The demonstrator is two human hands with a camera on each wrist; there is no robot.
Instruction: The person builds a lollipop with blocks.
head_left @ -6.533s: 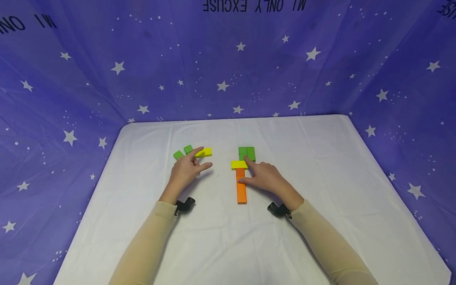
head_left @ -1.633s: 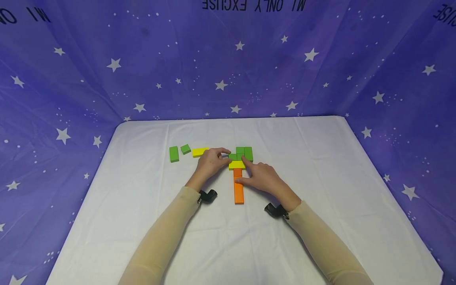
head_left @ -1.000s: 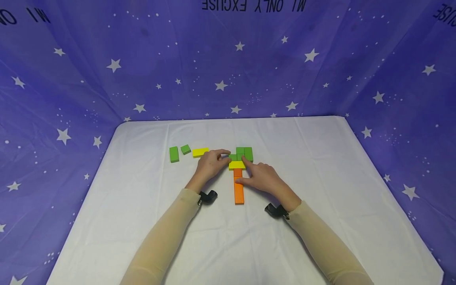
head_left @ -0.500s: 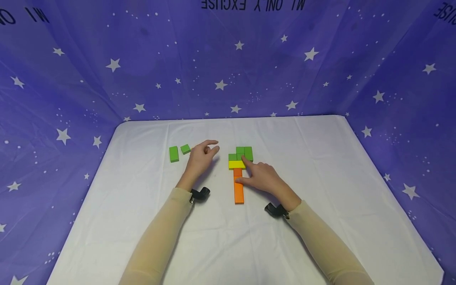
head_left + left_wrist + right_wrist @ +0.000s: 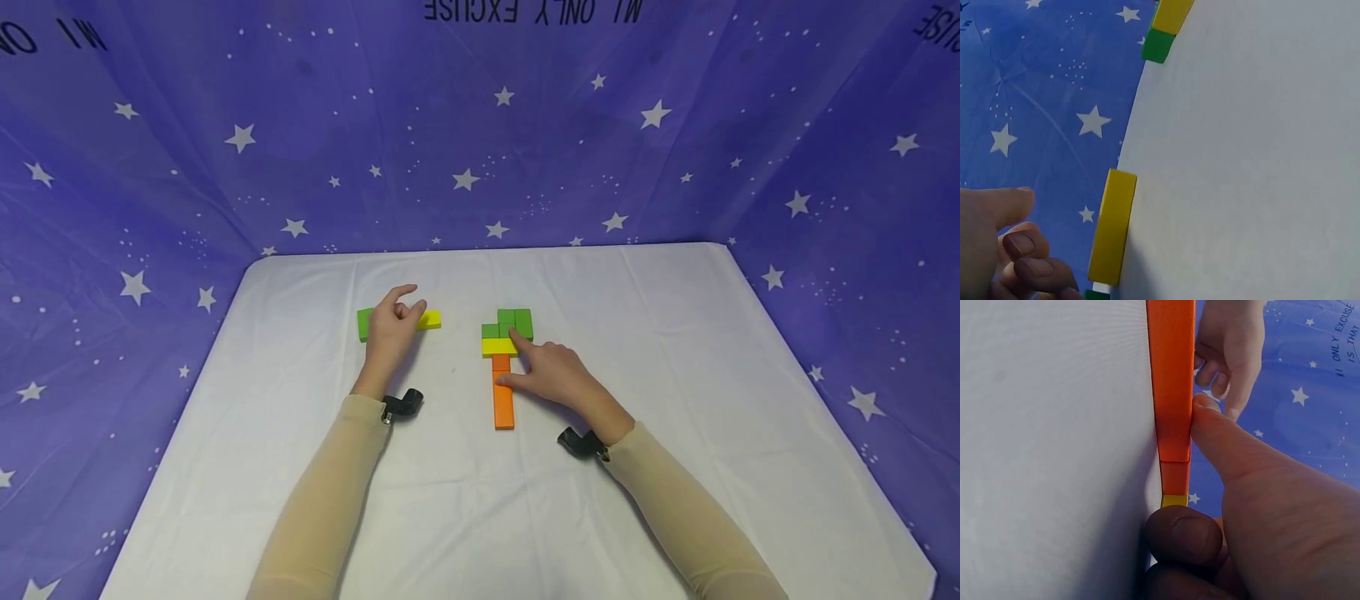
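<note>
My left hand (image 5: 390, 333) hovers over the loose blocks at the left, fingers bent and nothing between them. Beside it lie a yellow block (image 5: 431, 320) and a green block (image 5: 363, 325), both partly covered by the hand. The left wrist view shows that yellow block (image 5: 1113, 228) close to the fingertips. My right hand (image 5: 558, 371) rests on the flat block figure, index finger on a small green block (image 5: 506, 328), thumb on the long orange block (image 5: 503, 404). A short orange block (image 5: 501, 362) and a yellow block (image 5: 498, 347) lie between these.
Further green blocks (image 5: 523, 321) top the figure. Everything lies on a white tablecloth (image 5: 450, 500). A purple star-patterned curtain (image 5: 450, 125) stands around the table's back and sides. Each wrist bears a black camera (image 5: 405, 404).
The left hand first set a small green block against the figure above the yellow one. It then let go and moved left over the loose blocks. The right hand stayed on the figure.
</note>
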